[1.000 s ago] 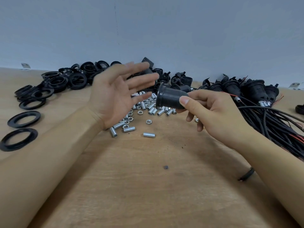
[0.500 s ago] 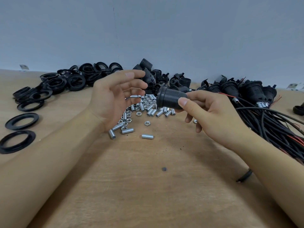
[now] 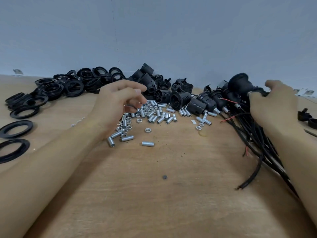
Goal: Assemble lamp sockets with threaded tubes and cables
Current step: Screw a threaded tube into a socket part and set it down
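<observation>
The heap of short silver threaded tubes (image 3: pixel 154 114), mixed with small hex nuts (image 3: pixel 147 130), lies on the wooden table (image 3: pixel 154 194) and serves as the landmark for everything else. The left hand (image 3: pixel 116 103) hovers just above the heap's left edge, palm turned inward, its fingers loosely curled and holding nothing that can be seen; blur makes it impossible to tell whether the fingertips touch the tubes. One lone tube (image 3: pixel 148 143) lies nearer the person than the heap, apart from the rest. Behind the heap, toward the grey wall (image 3: pixel 154 31), is a cluster of black lamp socket shells (image 3: pixel 180 99), some on their sides with the open threaded mouth showing. To the left of the heap and behind it, black threaded rings (image 3: pixel 73 85) are piled up, and two flat black rings (image 3: pixel 16 128) lie singly farther left near the table edge. To the right of the heap lies a bundle of black cables (image 3: pixel 257 140) with sockets already fitted at the far ends, and a few red wire ends show among them. The right hand (image 3: pixel 271 103) is at the far end of that bundle, its fingers wrapped round a black lamp socket (image 3: pixel 240 83) raised a little above the others; the grip is blurred but the fingers are clearly curled on it.
</observation>
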